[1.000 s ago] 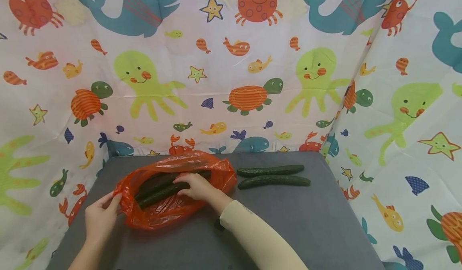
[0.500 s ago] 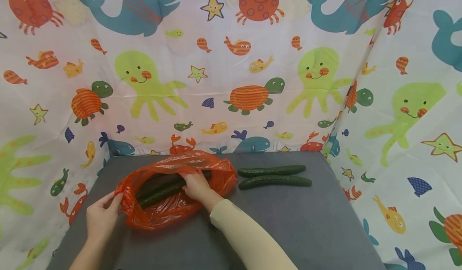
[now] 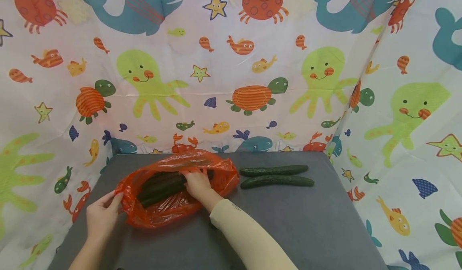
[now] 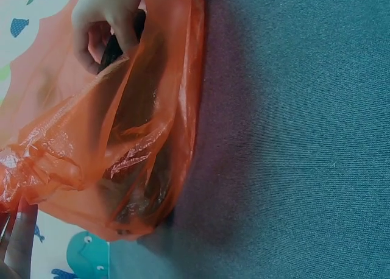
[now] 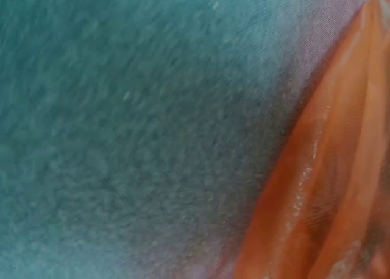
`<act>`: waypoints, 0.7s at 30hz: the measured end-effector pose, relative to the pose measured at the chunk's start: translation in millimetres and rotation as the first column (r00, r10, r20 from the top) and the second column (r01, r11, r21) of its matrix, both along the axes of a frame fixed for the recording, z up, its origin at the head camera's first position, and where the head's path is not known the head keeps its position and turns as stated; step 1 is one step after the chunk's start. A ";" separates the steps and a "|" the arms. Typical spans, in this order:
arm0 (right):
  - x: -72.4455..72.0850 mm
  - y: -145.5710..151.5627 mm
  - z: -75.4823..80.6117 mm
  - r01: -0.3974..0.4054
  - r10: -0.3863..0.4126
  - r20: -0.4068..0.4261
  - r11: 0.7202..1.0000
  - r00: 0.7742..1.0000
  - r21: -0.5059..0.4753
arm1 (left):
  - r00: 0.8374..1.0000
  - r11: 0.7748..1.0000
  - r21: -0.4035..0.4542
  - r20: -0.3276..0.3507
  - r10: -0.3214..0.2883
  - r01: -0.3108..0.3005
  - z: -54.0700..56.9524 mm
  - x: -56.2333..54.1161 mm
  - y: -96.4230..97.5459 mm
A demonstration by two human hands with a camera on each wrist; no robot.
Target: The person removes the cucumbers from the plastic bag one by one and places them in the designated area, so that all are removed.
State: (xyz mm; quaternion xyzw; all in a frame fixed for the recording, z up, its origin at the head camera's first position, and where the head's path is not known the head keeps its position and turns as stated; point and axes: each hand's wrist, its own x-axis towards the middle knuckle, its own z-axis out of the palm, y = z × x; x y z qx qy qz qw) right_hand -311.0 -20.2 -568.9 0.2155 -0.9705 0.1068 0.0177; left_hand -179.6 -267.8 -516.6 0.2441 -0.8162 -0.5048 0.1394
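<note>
An orange plastic bag [image 3: 155, 220] lies on its side on the grey table, its mouth facing me. Several dark green cucumbers [image 3: 159, 190] lie inside it. My left hand [image 3: 102, 218] pinches the left edge of the bag's mouth between thumb and fingers. Reaching into the mouth, my right hand [image 3: 199, 185] has its fingers curled round a cucumber [image 4: 116, 53], as the left wrist view shows; the fingertips are partly hidden. The right wrist view holds only the bag's side [image 5: 317, 187] and the table cloth.
Two cucumbers, a rear one [image 3: 274, 170] and a front one [image 3: 277, 181], lie side by side on the table [image 3: 306, 222] right of the bag. A cloth curtain with sea animals [image 3: 216, 81] hangs behind and at both sides.
My right hand has gone a little deeper into the bag, and its fingers have closed round a cucumber. The left hand keeps its pinch on the bag's edge.
</note>
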 end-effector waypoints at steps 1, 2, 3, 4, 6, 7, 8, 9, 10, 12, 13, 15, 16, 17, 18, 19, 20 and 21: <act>-0.3 0.6 0.2 0.000 0.000 -0.004 1.000 1.000 -0.003 | 1.000 1.000 0.001 -0.001 -0.001 0.001 0.1 -0.2 0.3; -0.4 1.1 0.2 -0.004 0.004 -0.006 1.000 1.000 -0.006 | 1.000 1.000 -0.001 0.000 -0.003 0.003 0.1 -0.4 0.6; -0.5 1.7 0.2 -0.009 0.009 -0.009 1.000 1.000 -0.006 | 1.000 1.000 -0.001 0.000 -0.004 0.004 0.1 -0.5 0.9; -0.3 2.2 0.1 -0.016 0.016 -0.011 1.000 1.000 -0.009 | 1.000 1.000 -0.001 0.000 -0.004 0.004 0.3 -0.6 1.1; 0.6 3.1 0.5 -0.032 0.032 -0.013 0.999 0.999 -0.016 | 1.000 1.000 0.000 -0.001 -0.007 0.007 0.6 -0.7 1.2; 1.3 3.4 0.9 -0.039 0.038 -0.015 0.999 0.999 -0.021 | 1.000 1.000 0.003 0.001 -0.011 0.011 0.6 -0.6 1.2; 2.1 3.8 1.1 -0.047 0.047 -0.016 0.999 0.999 -0.027 | 1.000 1.000 0.005 0.003 -0.015 0.015 0.6 -0.6 0.8; 3.0 4.0 1.8 -0.053 0.053 -0.017 0.998 0.998 -0.032 | 1.000 1.000 0.013 0.002 -0.014 0.014 0.8 -0.6 0.2; 4.0 4.2 2.6 -0.060 0.060 -0.017 0.998 0.998 -0.037 | 1.000 1.000 0.024 0.002 -0.011 0.011 1.0 -0.5 -0.4; 5.6 4.5 4.5 -0.068 0.068 -0.014 0.997 0.998 -0.044 | 1.000 0.999 0.038 0.007 -0.008 0.008 1.3 -0.3 -1.8; 6.3 4.5 5.4 -0.072 0.071 -0.010 0.996 0.997 -0.048 | 1.000 0.999 0.040 0.007 -0.007 0.007 1.2 -0.1 -2.4; 7.7 5.1 7.5 -0.080 0.080 0.000 0.995 0.997 -0.058 | 1.000 0.999 0.042 0.005 -0.001 0.001 1.3 0.1 -3.3; 8.4 5.8 8.4 -0.082 0.083 0.004 0.995 0.997 -0.064 | 1.000 0.999 0.041 0.003 0.001 -0.001 1.3 0.0 -3.6; 9.1 6.7 9.4 -0.083 0.084 0.007 0.994 0.996 -0.074 | 1.000 0.999 0.036 -0.001 0.003 -0.003 1.0 -0.2 -3.9; 9.8 8.0 10.3 -0.083 0.085 0.010 0.993 0.996 -0.086 | 1.000 0.999 0.032 -0.006 0.004 -0.004 0.7 -0.5 -4.1; 10.4 9.4 11.2 -0.085 0.087 0.011 0.992 0.996 -0.097 | 1.000 0.999 0.031 -0.008 0.008 -0.008 0.5 -0.9 -4.5; 10.9 11.1 12.5 -0.089 0.091 0.011 0.990 0.996 -0.109 | 1.000 0.999 0.033 -0.011 0.013 -0.013 0.3 -1.5 -5.0; 11.5 13.0 13.9 -0.095 0.097 0.008 0.988 0.995 -0.120 | 1.000 0.999 0.039 -0.013 0.019 -0.018 0.0 -2.1 -5.5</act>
